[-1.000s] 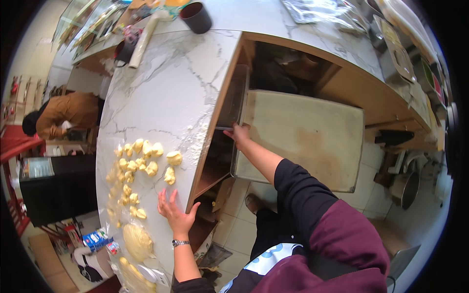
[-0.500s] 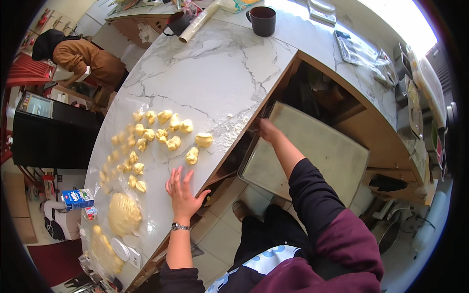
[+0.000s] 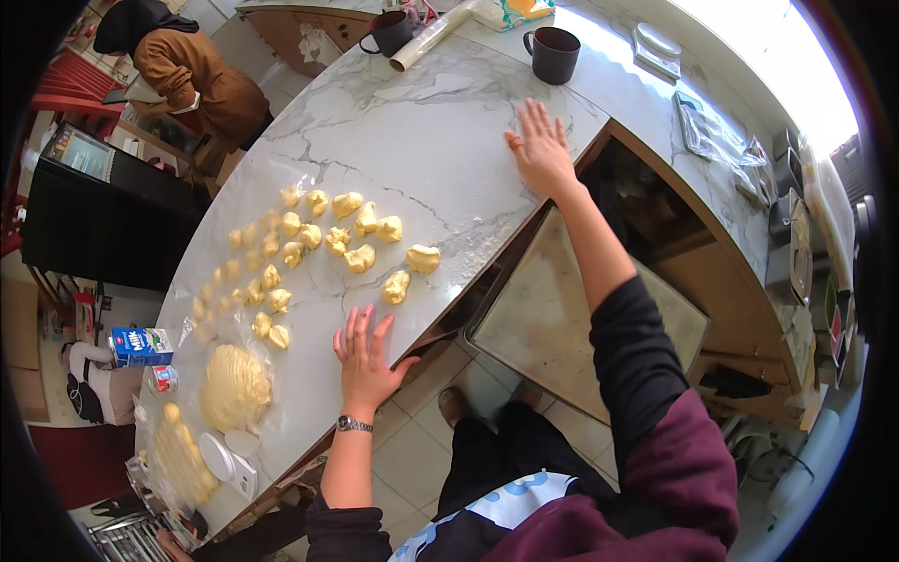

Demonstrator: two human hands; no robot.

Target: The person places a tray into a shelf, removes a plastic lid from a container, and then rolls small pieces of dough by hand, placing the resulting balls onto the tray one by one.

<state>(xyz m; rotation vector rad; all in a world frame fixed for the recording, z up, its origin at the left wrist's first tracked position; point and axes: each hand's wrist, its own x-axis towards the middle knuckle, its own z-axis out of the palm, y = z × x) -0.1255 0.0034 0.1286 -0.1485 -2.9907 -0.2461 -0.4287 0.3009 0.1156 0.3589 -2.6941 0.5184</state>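
Note:
Flat on the marble counter (image 3: 421, 131), my right hand (image 3: 543, 155) has its fingers spread and holds nothing. My left hand (image 3: 367, 361) rests by the counter's near edge, fingers apart, just below a piece of yellow dough (image 3: 395, 288). Another dough piece (image 3: 423, 258) lies beside that one. Several more dough lumps (image 3: 347, 205) spread to the left, some under clear plastic (image 3: 220, 309). A big mound of dough (image 3: 236, 386) sits under plastic at the left. A dusting of flour (image 3: 482, 245) marks the counter between my hands.
A large baking tray (image 3: 581, 309) juts out from the cabinet below the counter. Two dark mugs (image 3: 554, 56) and a roll of clear film (image 3: 435, 36) stand at the back. A white scale (image 3: 229, 461) and a milk carton (image 3: 142, 347) are at left. A person (image 3: 201, 80) works beyond.
My right hand has left the tray's far edge and come up onto the counter, further away, fingers spread. My left hand stays near the counter's edge. The view has shifted slightly.

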